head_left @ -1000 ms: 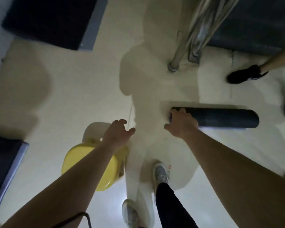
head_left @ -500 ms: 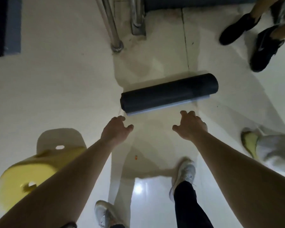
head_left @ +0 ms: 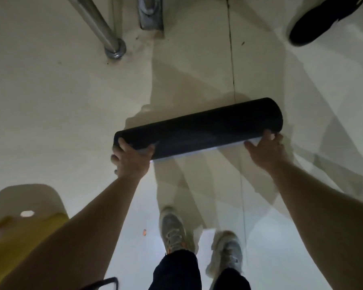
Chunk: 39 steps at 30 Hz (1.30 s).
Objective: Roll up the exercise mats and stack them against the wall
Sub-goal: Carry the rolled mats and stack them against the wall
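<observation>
Item: L hand [head_left: 131,161], fingers [head_left: 122,143] curled over near end of dark cylindrical rolled foam exercise mat [head_left: 199,132], thumb on its front face – gripping. R hand [head_left: 266,150], fingers [head_left: 278,138] wrapped at far end w/ pale loose edge, prob. pinning flap so roll won't spring open. Mat lies crosswise on pale glossy floor [head_left: 50,101], just ahead of wearer's grey trainers [head_left: 172,229]. One hand per end, likely for level lift. Nearby: slanted chrome metal pole [head_left: 105,36], yellow plastic stool [head_left: 15,248], bystander's black shoe [head_left: 316,26]

No legible text or labels anywhere.
</observation>
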Each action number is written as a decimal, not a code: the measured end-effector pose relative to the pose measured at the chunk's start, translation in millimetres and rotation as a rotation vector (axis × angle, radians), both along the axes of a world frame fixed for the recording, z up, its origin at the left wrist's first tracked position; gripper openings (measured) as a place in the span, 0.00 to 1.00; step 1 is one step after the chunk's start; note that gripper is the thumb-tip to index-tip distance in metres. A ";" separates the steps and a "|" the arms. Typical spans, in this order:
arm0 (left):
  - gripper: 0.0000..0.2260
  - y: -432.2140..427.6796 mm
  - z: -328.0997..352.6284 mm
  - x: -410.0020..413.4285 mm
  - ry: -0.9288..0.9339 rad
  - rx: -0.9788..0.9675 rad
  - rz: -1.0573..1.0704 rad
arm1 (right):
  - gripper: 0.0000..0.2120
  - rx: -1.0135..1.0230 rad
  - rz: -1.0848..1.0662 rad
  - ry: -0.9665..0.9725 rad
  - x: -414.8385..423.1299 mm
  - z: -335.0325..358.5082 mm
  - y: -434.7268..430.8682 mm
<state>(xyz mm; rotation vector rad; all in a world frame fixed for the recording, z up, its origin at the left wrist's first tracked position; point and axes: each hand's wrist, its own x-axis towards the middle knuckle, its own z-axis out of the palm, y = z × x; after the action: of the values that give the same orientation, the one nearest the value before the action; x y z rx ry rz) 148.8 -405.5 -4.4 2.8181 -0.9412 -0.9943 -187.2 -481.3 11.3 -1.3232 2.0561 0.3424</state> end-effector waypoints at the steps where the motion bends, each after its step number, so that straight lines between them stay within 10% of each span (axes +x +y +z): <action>1: 0.47 -8.8 -16.0 5.8 -0.033 -0.015 0.054 | 0.40 -0.027 -0.024 0.023 -5.8 -16.1 -14.1; 16: 0.46 -20.2 -96.3 29.6 -0.117 -0.219 0.600 | 0.57 -0.251 -0.273 0.025 -54.6 -117.9 -77.0; 22: 0.48 3.1 -98.9 25.0 -0.045 -0.210 0.388 | 0.68 -0.126 0.065 0.100 -65.3 -117.9 -54.4; 29: 0.49 -16.4 -103.5 34.7 -0.041 -0.206 0.381 | 0.67 -0.162 1.090 0.055 45.4 -112.2 -54.5; 35: 0.39 29.9 -115.8 -13.5 -0.059 -0.335 0.557 | 0.68 -0.106 1.234 0.090 102.3 -114.6 -79.4; 39: 0.28 25.6 -140.7 -81.7 0.349 -0.142 0.877 | 0.69 -0.031 1.255 0.072 112.8 -109.1 -104.9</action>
<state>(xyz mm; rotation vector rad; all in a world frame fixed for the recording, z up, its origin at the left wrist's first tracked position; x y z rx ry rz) 67.1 -379.9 -145.1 2.3752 0.2498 -1.1177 -74.4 -586.2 -97.8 -2.4939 1.0074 0.8741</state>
